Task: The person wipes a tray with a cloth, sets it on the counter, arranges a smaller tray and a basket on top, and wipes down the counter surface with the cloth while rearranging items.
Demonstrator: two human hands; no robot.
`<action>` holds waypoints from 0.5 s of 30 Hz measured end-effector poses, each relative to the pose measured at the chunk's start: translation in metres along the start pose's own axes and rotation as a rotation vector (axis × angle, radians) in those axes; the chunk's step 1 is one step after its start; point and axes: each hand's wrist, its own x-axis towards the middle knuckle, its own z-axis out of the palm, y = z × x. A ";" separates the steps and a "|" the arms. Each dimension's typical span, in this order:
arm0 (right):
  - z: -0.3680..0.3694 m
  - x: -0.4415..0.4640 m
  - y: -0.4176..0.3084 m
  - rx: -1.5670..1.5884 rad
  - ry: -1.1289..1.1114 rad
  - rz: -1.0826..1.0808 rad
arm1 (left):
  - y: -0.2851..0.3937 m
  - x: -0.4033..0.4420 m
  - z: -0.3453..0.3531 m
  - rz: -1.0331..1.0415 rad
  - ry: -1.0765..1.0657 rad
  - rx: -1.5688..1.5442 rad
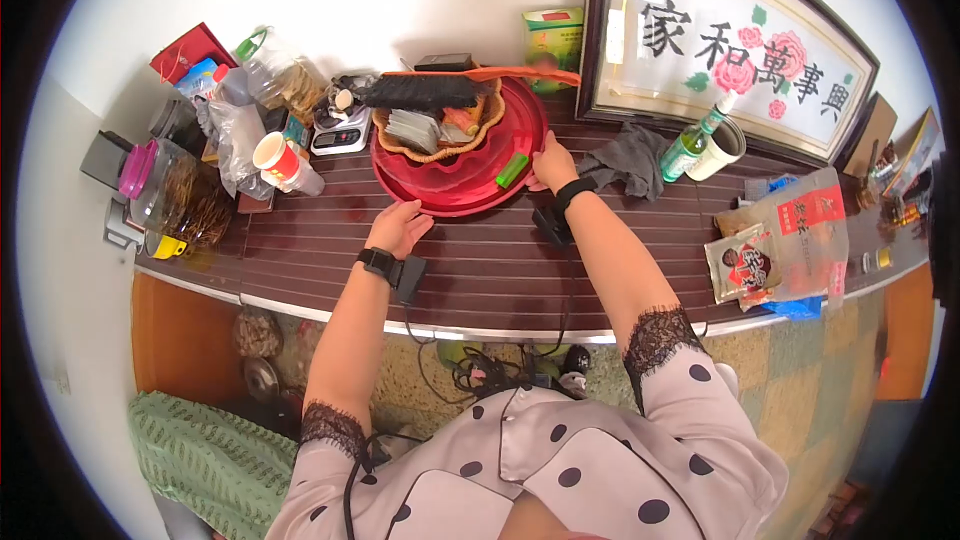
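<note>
A round red tray (pixel 455 202) lies on the dark slatted tabletop (pixel 460 280). On it are a scalloped wicker basket (pixel 440 154) with packets inside, a black-bristled brush (pixel 420 91) with an orange handle across the basket's top, and a green object (pixel 512 170). My left hand (pixel 399 228) is at the tray's front left rim, fingers spread and touching it or very near. My right hand (pixel 553 164) grips the tray's right rim, with its fingertips partly hidden.
To the left stand paper cups (pixel 276 154), a kitchen scale (pixel 341 134), bags and jars. At the right are a grey cloth (pixel 628 162), a green bottle (pixel 688 148), a white mug (pixel 722 148) and food packets (pixel 745 265). A framed picture (pixel 720 50) leans behind.
</note>
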 end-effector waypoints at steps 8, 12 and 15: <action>-0.023 -0.089 0.032 0.318 -0.191 -0.101 | -0.008 -0.007 0.001 0.001 0.024 -0.016; -0.074 -0.185 0.074 0.470 -0.333 -0.113 | -0.018 -0.026 -0.013 -0.106 -0.121 -0.132; -0.138 -0.275 0.134 0.551 -0.039 0.019 | -0.049 -0.090 -0.009 0.037 -0.207 0.018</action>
